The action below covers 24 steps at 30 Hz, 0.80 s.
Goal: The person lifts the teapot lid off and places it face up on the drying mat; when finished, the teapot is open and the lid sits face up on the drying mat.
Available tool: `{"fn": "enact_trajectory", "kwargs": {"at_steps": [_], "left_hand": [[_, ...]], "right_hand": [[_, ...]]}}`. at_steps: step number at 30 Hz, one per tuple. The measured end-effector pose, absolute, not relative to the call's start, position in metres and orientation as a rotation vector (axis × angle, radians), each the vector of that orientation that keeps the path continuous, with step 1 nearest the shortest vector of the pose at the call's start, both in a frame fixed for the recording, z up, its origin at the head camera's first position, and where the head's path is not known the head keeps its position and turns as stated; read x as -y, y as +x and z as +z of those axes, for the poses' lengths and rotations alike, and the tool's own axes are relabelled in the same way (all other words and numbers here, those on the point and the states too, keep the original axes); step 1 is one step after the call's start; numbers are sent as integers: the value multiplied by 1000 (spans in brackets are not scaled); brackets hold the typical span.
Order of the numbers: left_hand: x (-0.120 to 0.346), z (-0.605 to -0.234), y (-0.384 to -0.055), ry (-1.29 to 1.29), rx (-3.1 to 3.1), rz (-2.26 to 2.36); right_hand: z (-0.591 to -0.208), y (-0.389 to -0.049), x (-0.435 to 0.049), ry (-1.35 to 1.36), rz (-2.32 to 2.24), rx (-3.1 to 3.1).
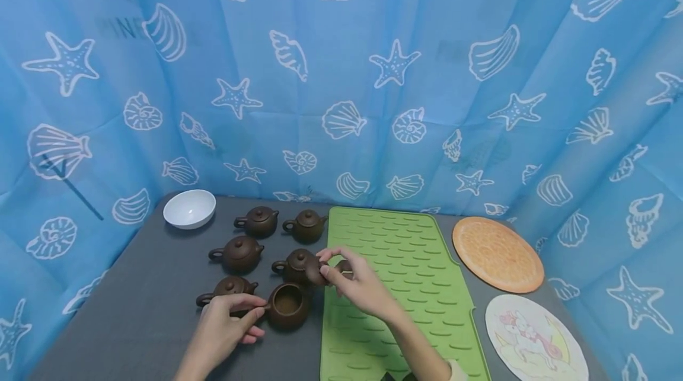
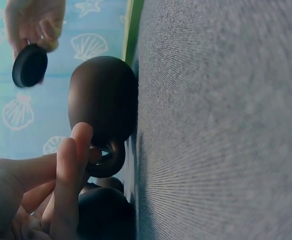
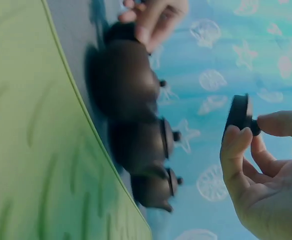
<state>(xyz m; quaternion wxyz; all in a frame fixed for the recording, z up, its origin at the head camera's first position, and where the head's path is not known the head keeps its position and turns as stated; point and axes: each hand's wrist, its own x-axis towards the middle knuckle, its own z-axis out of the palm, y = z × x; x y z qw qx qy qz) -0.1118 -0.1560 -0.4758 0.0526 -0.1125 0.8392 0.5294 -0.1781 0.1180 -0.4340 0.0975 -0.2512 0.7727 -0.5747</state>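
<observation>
A dark brown teapot [image 1: 288, 310] stands on the grey table with its round mouth uncovered. My left hand [image 1: 224, 327] pinches its handle between thumb and fingers, as the left wrist view shows with the teapot's rounded body [image 2: 103, 95] on its side of the frame. Above and behind this teapot, my right hand [image 1: 363, 286] holds a teapot lid [image 1: 315, 271]. In the right wrist view the thumb and fingers pinch the lid [image 3: 238, 114] by its knob and rim, away from any pot. A lidded teapot [image 1: 295, 262] sits just behind the lid.
Several other lidded brown teapots [image 1: 238, 253] stand in two columns. A white bowl [image 1: 189, 209] is at the back left. Right of the teapots lies a green ridged mat [image 1: 395, 310], then an orange round mat [image 1: 498, 253] and a white round unicorn mat [image 1: 536, 339]. A blue curtain [image 1: 341, 73] hangs behind.
</observation>
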Motion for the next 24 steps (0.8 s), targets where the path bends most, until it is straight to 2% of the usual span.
{"fn": "enact_trajectory", "kwargs": {"at_steps": [12, 24], "left_hand": [[157, -476, -113, -373, -2529, 1583], [157, -474, -112, -393, -2521, 1575]], "right_hand": [[-422, -200, -172, -792, -1736, -2007], [-436, -207, -179, -805, -1502, -2140]]}}
